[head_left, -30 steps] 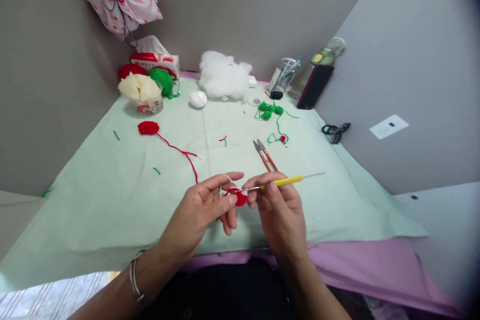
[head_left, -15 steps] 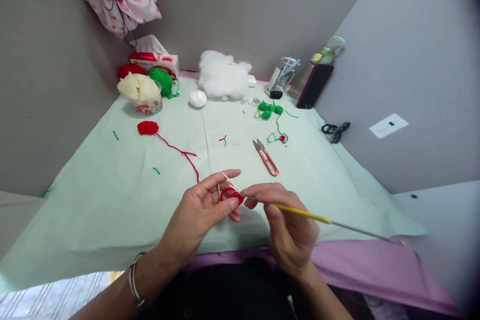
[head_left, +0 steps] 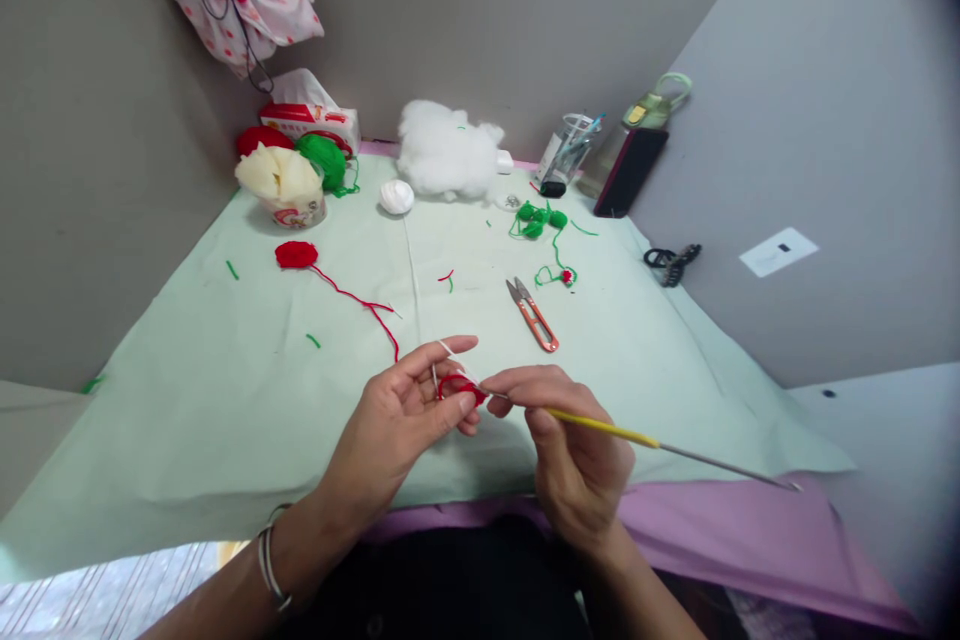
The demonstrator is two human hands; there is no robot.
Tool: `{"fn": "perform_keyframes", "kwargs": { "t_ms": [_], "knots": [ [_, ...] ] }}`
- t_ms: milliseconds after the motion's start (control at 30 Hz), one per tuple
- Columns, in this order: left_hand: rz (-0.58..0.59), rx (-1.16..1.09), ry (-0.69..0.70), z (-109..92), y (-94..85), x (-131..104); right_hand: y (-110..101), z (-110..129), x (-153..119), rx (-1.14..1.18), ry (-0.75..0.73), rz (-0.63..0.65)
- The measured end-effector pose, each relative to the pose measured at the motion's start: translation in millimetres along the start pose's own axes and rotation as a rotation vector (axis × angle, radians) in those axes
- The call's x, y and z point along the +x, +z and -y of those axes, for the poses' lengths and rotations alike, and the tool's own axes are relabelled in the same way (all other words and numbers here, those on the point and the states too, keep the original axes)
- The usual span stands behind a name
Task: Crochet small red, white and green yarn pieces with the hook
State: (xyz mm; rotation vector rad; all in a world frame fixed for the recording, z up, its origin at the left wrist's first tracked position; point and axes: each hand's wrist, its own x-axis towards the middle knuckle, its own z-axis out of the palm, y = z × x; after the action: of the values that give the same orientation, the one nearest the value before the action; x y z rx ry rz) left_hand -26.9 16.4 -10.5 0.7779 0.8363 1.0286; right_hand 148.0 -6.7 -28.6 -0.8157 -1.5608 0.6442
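My left hand [head_left: 405,410] pinches a small piece of red crochet work [head_left: 474,394] between thumb and fingers. White yarn [head_left: 414,270] runs from a white yarn ball [head_left: 396,198] up to this hand and passes over its raised index finger. My right hand [head_left: 581,450] is closed round the yellow grip of a crochet hook [head_left: 604,428]. The hook's working tip meets the red piece at my left fingertips; its exact place in the stitches is too small to make out. The hook's other metal end points out to the lower right.
Orange thread snips [head_left: 534,316] lie beyond my right hand. A red crocheted disc [head_left: 296,255] with a yarn tail lies left. White stuffing [head_left: 448,150], a paper-lined tub [head_left: 289,200], green crocheted pieces [head_left: 534,220], a glass jar [head_left: 570,150] and a phone [head_left: 630,172] stand or lie farther back.
Both hands have shifted very slightly left, with the hook and the red piece. The hold of each hand looks the same, and the things on the table have not moved.
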Motion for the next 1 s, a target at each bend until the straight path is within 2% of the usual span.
{"fn": "perform_keyframes", "kwargs": {
  "t_ms": [267,433,567,767,1000],
  "knots": [
    [0.023,0.019,-0.008,2.1,0.7,-0.8,4.2,-4.1,-4.7,-0.217,-0.149,0.037],
    [0.011,0.117,0.065,4.9,1.1,1.3,6.1,-6.8,-9.2,-0.286,-0.204,0.052],
    [-0.031,0.248,0.101,7.6,1.0,3.6,4.1,-4.3,-7.9,-0.372,-0.247,0.111],
    [-0.125,0.391,0.231,7.0,-0.5,0.7,5.9,-5.3,-10.1,-0.42,-0.238,0.055],
    [-0.129,0.157,0.229,7.7,5.1,1.7,10.5,-4.6,-5.1,-0.421,-0.262,0.015]
  ]
}}
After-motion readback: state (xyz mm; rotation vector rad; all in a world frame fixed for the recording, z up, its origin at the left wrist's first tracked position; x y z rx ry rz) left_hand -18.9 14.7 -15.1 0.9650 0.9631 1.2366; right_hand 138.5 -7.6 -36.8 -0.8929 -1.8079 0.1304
